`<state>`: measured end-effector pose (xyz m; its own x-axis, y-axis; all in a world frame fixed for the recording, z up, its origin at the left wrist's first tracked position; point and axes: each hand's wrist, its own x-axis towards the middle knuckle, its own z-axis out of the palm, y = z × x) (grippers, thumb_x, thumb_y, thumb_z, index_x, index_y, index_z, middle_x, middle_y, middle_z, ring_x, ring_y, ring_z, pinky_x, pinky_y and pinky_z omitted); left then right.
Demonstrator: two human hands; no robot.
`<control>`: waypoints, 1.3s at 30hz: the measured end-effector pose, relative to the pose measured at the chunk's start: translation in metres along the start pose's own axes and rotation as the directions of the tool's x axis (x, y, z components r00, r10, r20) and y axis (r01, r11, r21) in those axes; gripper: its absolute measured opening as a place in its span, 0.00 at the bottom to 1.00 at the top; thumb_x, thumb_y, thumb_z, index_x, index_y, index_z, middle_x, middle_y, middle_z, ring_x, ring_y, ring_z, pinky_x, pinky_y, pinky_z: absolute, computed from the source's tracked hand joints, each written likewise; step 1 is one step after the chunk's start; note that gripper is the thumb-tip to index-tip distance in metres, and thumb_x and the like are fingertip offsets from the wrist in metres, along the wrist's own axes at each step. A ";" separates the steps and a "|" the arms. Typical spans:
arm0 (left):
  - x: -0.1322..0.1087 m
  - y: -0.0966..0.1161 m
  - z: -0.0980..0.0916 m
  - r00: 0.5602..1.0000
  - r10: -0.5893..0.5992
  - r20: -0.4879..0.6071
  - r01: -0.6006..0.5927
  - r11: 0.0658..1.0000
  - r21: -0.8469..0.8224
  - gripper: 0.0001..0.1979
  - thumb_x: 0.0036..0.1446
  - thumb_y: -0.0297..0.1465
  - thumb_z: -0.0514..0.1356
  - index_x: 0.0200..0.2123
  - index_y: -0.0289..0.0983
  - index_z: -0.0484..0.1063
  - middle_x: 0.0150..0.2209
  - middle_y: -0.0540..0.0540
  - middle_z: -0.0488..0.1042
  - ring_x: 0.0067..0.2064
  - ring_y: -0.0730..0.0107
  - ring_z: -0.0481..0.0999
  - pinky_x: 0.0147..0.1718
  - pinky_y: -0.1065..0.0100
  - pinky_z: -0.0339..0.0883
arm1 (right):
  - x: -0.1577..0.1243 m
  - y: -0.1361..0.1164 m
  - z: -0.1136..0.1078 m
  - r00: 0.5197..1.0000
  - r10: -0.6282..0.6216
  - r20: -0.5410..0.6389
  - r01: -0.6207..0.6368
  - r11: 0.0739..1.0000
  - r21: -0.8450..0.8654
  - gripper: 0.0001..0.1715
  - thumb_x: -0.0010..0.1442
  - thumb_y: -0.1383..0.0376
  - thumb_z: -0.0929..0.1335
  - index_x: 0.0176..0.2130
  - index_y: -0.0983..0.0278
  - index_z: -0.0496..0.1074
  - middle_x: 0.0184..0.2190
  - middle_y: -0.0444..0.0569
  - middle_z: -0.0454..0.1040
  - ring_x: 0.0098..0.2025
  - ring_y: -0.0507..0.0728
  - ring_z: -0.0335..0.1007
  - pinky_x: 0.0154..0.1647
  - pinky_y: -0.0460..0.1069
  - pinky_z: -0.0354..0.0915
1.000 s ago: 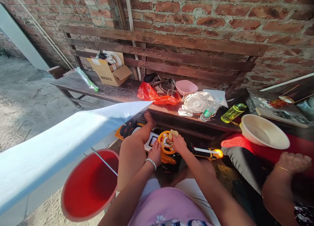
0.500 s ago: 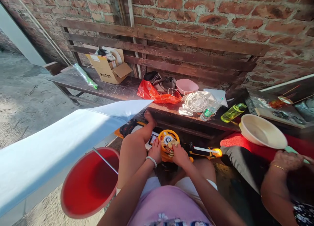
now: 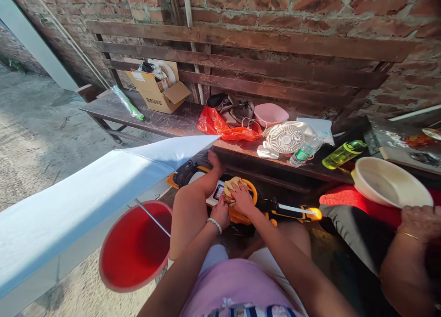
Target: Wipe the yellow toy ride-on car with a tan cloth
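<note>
Firmly, the right hand's [image 3: 242,200] fingers press closed on a crumpled yellowish cloth [image 3: 228,191], which lies against the near-left side of an orange steering wheel [image 3: 254,188] on a ride-on toy. The left hand [image 3: 220,214] sits just below, fingers bunched at the cloth's lower edge; whether they grip it cannot be told. A bare leg [image 3: 189,206] crosses the toy at left, hiding part of its body, while a pale blue-white panel [image 3: 103,183] juts in beyond.

On the dark wooden table [image 3: 177,117] along the brick wall lie a red plastic bag [image 3: 210,122], a white fan [image 3: 285,139] and a clear bottle [image 3: 303,154] with a green label. A yellow-green bottle [image 3: 341,155] leans nearby.

Among the containers, an open cardboard box [image 3: 153,96] holds white and black items, a pink basin [image 3: 271,114] stands behind the fan, and a red bucket [image 3: 132,252] waits at left. Another person's hand [image 3: 420,221] is at the cream basin's [image 3: 389,181] rim. Both of the wearer's forearms extend forward, converging, a beaded bracelet [image 3: 215,224] circling the left wrist.
</note>
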<state>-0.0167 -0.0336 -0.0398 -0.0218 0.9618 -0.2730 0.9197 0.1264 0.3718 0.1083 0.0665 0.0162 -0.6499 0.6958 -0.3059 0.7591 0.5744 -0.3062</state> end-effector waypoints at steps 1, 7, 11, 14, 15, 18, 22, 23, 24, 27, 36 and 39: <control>-0.001 0.002 -0.001 1.000 -0.004 0.012 0.004 1.000 0.013 0.38 0.62 0.26 0.57 0.76 0.35 0.62 0.78 0.36 0.59 0.80 0.50 0.54 0.75 0.50 0.60 | -0.009 0.000 0.005 1.000 0.008 -0.005 -0.008 1.000 0.014 0.40 0.64 0.66 0.68 0.73 0.60 0.68 0.80 0.53 0.54 0.81 0.71 0.43 0.79 0.65 0.44; 0.002 0.004 -0.008 0.998 -0.019 0.059 0.020 1.000 -0.009 0.46 0.60 0.26 0.59 0.79 0.29 0.50 0.82 0.33 0.42 0.81 0.47 0.49 0.74 0.53 0.61 | -0.073 0.005 0.047 0.999 0.032 -0.042 -0.029 0.998 0.064 0.42 0.60 0.73 0.67 0.72 0.61 0.70 0.79 0.56 0.57 0.80 0.70 0.46 0.79 0.66 0.47; 0.002 0.003 -0.006 1.000 -0.002 0.018 0.002 1.000 -0.025 0.44 0.59 0.22 0.55 0.79 0.28 0.51 0.82 0.33 0.43 0.81 0.47 0.48 0.75 0.50 0.60 | -0.097 0.011 0.060 0.996 0.066 -0.064 -0.062 0.996 0.063 0.48 0.57 0.74 0.68 0.74 0.60 0.67 0.79 0.56 0.57 0.80 0.71 0.46 0.79 0.66 0.48; 0.002 0.002 -0.004 1.000 -0.005 0.011 0.005 1.000 -0.031 0.45 0.59 0.23 0.56 0.79 0.29 0.51 0.82 0.33 0.44 0.81 0.47 0.49 0.75 0.49 0.60 | -0.095 0.013 0.050 0.985 0.160 -0.061 -0.157 0.986 0.048 0.45 0.58 0.74 0.67 0.73 0.63 0.68 0.78 0.58 0.59 0.78 0.72 0.51 0.78 0.64 0.51; 0.003 0.001 -0.004 1.000 -0.008 0.014 0.008 0.999 -0.034 0.45 0.59 0.23 0.56 0.79 0.28 0.51 0.82 0.33 0.44 0.81 0.47 0.48 0.75 0.49 0.60 | -0.092 0.015 0.044 0.978 0.200 -0.066 -0.197 0.979 0.048 0.44 0.59 0.74 0.67 0.73 0.63 0.69 0.77 0.59 0.61 0.77 0.72 0.54 0.77 0.64 0.52; 0.004 0.000 -0.002 1.000 -0.006 0.025 0.007 0.999 -0.039 0.47 0.58 0.25 0.58 0.80 0.29 0.49 0.82 0.32 0.43 0.82 0.48 0.46 0.76 0.50 0.58 | -0.071 0.024 0.017 0.954 0.280 -0.105 -0.274 0.959 0.067 0.44 0.59 0.72 0.69 0.72 0.64 0.68 0.75 0.61 0.62 0.74 0.72 0.58 0.76 0.63 0.54; 0.004 0.000 0.001 0.998 -0.013 0.059 0.013 1.000 -0.007 0.50 0.57 0.25 0.60 0.80 0.28 0.45 0.82 0.31 0.41 0.82 0.49 0.43 0.76 0.51 0.57 | -0.029 0.043 -0.017 0.938 0.285 -0.195 -0.264 0.956 0.128 0.45 0.60 0.68 0.71 0.74 0.63 0.66 0.77 0.59 0.57 0.75 0.71 0.54 0.76 0.61 0.53; 0.004 0.000 0.002 0.998 -0.019 0.063 0.019 1.000 0.002 0.50 0.57 0.24 0.60 0.80 0.29 0.44 0.82 0.31 0.41 0.82 0.49 0.43 0.75 0.51 0.57 | -0.020 0.047 -0.021 0.934 0.306 -0.185 -0.280 0.948 0.153 0.44 0.61 0.67 0.71 0.74 0.63 0.66 0.77 0.59 0.58 0.74 0.70 0.56 0.75 0.60 0.55; 0.004 0.000 0.002 0.998 -0.024 0.063 0.024 1.000 0.009 0.50 0.57 0.24 0.60 0.80 0.30 0.44 0.82 0.32 0.41 0.82 0.50 0.43 0.75 0.51 0.58 | -0.012 0.051 -0.023 0.929 0.335 -0.157 -0.307 0.935 0.175 0.42 0.62 0.67 0.70 0.73 0.62 0.67 0.76 0.59 0.59 0.73 0.68 0.60 0.73 0.58 0.58; 0.005 -0.001 0.003 0.999 -0.024 0.045 0.023 1.000 0.018 0.52 0.56 0.23 0.60 0.81 0.34 0.42 0.82 0.35 0.43 0.82 0.48 0.43 0.74 0.48 0.60 | 0.000 0.058 -0.019 0.910 0.408 -0.071 -0.390 0.902 0.187 0.41 0.63 0.66 0.69 0.73 0.60 0.67 0.70 0.59 0.65 0.64 0.65 0.71 0.67 0.54 0.63; 0.007 -0.001 0.003 0.999 -0.005 0.034 0.005 1.000 -0.001 0.51 0.56 0.23 0.59 0.81 0.31 0.43 0.82 0.33 0.41 0.82 0.49 0.42 0.75 0.50 0.59 | -0.055 0.038 0.035 0.831 0.555 -0.043 -0.528 0.810 0.255 0.44 0.66 0.62 0.67 0.77 0.61 0.58 0.60 0.60 0.72 0.54 0.64 0.79 0.56 0.54 0.72; 0.006 -0.002 0.000 0.999 0.004 0.041 -0.003 1.000 -0.009 0.49 0.57 0.23 0.58 0.80 0.28 0.46 0.82 0.31 0.42 0.82 0.50 0.43 0.75 0.52 0.57 | -0.072 0.017 0.063 0.857 0.513 -0.039 -0.484 0.829 0.280 0.46 0.64 0.65 0.68 0.77 0.63 0.58 0.59 0.62 0.73 0.54 0.66 0.80 0.57 0.55 0.72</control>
<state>-0.0184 -0.0282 -0.0420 -0.0022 0.9513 -0.3082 0.9161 0.1255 0.3808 0.1651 -0.0008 -0.0236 -0.1658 0.9081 -0.3846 0.9334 0.0186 -0.3585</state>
